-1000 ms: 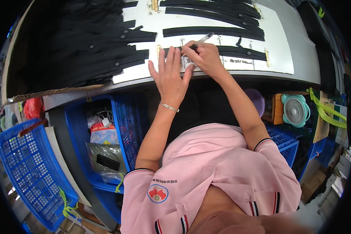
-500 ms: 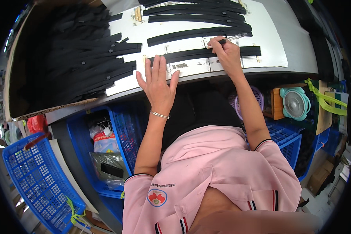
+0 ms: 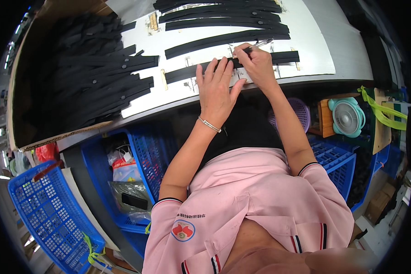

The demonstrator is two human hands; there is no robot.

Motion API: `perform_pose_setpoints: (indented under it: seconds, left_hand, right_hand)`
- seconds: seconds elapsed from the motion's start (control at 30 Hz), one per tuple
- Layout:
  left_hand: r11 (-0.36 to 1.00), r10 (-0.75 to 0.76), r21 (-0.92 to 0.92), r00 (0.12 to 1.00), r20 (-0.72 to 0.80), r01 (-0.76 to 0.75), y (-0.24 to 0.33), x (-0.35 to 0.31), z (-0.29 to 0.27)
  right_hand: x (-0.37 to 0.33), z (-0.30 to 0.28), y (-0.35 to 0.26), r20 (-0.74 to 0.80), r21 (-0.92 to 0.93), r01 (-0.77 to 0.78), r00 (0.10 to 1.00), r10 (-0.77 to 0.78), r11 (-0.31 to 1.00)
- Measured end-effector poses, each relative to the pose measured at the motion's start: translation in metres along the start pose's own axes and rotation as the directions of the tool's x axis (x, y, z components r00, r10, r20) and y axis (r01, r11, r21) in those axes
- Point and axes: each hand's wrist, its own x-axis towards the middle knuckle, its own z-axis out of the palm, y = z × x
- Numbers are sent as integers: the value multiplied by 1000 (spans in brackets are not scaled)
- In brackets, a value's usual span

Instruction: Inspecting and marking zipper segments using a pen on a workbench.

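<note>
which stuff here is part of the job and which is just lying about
In use:
- pen, in the right hand
- black strip, under the left hand
- white board, beneath the strip
- other strips on the board, probably

Apparently just lying about:
- fan
- phone
- purple basket
- red bag

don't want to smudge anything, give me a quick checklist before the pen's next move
1. Left hand resting over the nearest black strip: ok, fingers spread across it.
2. Pen gripped in the right hand: ok.
3. Pen's tip touching that strip: cannot tell, too small beside the fingers.
4. Nearest strip apart from the next one behind: ok, white board shows between.
5. Strips in the cardboard box neatly separated: not ok, heaped and overlapping.
</note>
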Motion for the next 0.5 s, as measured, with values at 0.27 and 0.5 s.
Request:
perform_pose_setpoints:
  seconds: [0.27, 0.5]
  left_hand:
    - [999, 7, 36, 1000, -9, -7, 1, -2, 3]
    - [999, 24, 44, 999, -44, -22, 0, -2, 5]
  right_hand:
    - [-4, -6, -5, 13, 63, -7, 1000, 6, 998]
    - [-3, -9, 0, 113, -65, 97, 989, -90, 993]
